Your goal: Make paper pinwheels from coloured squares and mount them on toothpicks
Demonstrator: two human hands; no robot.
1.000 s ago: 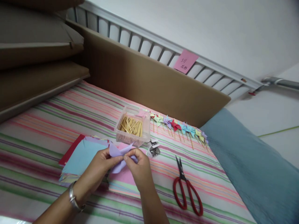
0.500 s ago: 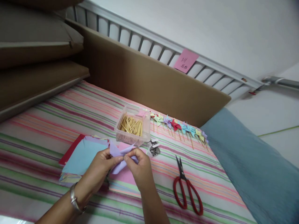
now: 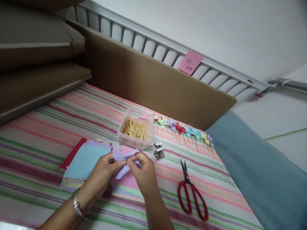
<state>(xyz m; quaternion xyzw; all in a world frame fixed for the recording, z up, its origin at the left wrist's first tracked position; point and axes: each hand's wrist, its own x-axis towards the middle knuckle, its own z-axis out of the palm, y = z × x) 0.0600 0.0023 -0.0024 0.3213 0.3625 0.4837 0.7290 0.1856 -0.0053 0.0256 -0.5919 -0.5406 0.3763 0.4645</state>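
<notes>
Between my two hands is a purple paper pinwheel [image 3: 122, 172], its blades folded toward the middle. My left hand [image 3: 105, 169] grips it from the left, the thumb pressed near its centre. From the right, my right hand [image 3: 143, 169] pinches the same centre with thumb and fingertips; whatever lies under those tips is hidden. Below the hands rests a stack of pink and pale paper sheets [image 3: 128, 185]. Left of them lies a pile of coloured paper squares [image 3: 83, 159], light blue on top. A small clear box of metal pins [image 3: 158, 154] stands just beyond my right hand.
A clear plastic box [image 3: 130, 140] of short wooden sticks [image 3: 135, 129] stands behind my hands. Red-handled scissors [image 3: 188, 187] lie to the right. Finished pinwheels on sticks [image 3: 179, 128] line the back edge, before a cardboard panel [image 3: 153, 80]. Cardboard boxes [image 3: 43, 73] rise at left.
</notes>
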